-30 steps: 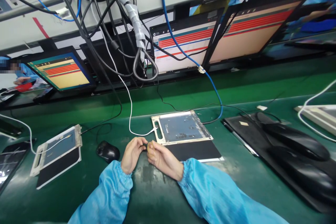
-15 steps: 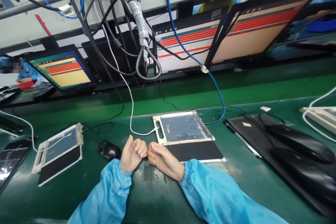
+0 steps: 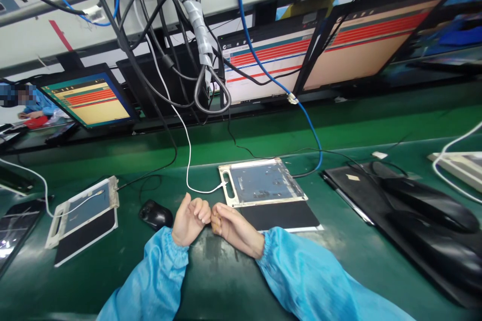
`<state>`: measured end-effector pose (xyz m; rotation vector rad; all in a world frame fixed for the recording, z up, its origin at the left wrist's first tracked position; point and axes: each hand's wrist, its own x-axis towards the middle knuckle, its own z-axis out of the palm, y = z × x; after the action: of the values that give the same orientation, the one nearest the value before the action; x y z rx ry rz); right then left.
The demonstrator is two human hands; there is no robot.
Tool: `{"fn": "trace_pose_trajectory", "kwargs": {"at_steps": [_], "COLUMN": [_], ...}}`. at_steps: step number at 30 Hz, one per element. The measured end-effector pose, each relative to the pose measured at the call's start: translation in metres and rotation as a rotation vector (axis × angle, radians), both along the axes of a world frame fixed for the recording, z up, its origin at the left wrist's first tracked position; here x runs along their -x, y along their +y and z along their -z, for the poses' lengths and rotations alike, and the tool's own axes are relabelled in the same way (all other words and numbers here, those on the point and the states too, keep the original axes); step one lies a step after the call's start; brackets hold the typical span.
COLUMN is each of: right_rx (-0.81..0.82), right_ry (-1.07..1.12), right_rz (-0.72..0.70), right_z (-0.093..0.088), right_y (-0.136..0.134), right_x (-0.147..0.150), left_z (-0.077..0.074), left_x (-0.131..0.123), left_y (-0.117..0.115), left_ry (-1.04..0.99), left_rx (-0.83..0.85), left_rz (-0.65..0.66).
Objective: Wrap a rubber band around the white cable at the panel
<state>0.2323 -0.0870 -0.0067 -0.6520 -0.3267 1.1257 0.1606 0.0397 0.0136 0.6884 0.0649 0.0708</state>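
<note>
A: On the desk (image 3: 113, 281), going left to right?
B: A flat tray (image 3: 83, 217) near the left edge, a rounded black mouse (image 3: 155, 214), then the left hand (image 3: 190, 220) and right hand (image 3: 231, 225), both loosely curled, knuckles touching, holding nothing I can see.
A: Beyond them?
B: A metal-framed tray (image 3: 263, 183), flat, its white cable (image 3: 188, 160) plugged in at the frame's left end, probably why it lies there.
</note>
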Motion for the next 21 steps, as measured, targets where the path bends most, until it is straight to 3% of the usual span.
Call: {"fn": "trace_pose_trajectory", "kwargs": {"at_steps": [13,21], "right_rx": [0.234,0.240], "right_ry": [-0.434,-0.569], "right_rz": [0.551,0.566], "right_z": [0.001,-0.008], "right_y": [-0.001,-0.002], "right_x": [-0.001,-0.004], "left_z": [0.011,0.013], "left_x": [-0.001,0.001], "left_y": [-0.001,-0.002], "left_ry": [0.070,0.113], "left_rx": [-0.184,-0.246], "left_rz": [-0.015,-0.013]}}
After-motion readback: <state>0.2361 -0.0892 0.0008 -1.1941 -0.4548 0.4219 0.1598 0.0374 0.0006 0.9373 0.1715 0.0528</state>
